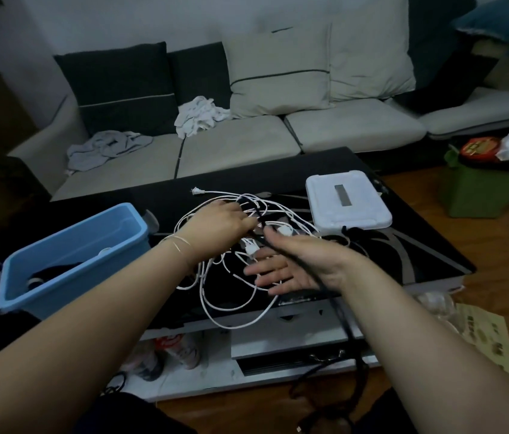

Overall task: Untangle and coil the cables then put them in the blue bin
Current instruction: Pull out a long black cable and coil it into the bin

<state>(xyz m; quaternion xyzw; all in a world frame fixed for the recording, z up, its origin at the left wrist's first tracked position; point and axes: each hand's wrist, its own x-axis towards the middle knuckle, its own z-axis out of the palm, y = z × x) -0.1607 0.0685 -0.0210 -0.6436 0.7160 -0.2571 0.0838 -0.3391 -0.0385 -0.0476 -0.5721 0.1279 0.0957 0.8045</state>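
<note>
A tangle of white cables (231,296) lies on the black table (419,255), one loop hanging over the front edge and a plug (197,191) at the back. A black cable (337,305) runs from the tangle across my right palm and down to the floor. My left hand (222,227) reaches into the tangle with curled fingers pinching the black cable among white strands. My right hand (290,264) is held palm up, fingers straight, with the black cable lying across it. The blue bin (68,264) stands at the table's left end with dark cable inside.
A white lidded box (347,202) sits at the table's back right. Behind the table is a sofa (247,142) with cushions and crumpled cloths. A green bag (478,186) stands on the wooden floor at the right, and papers (484,336) lie near my right arm.
</note>
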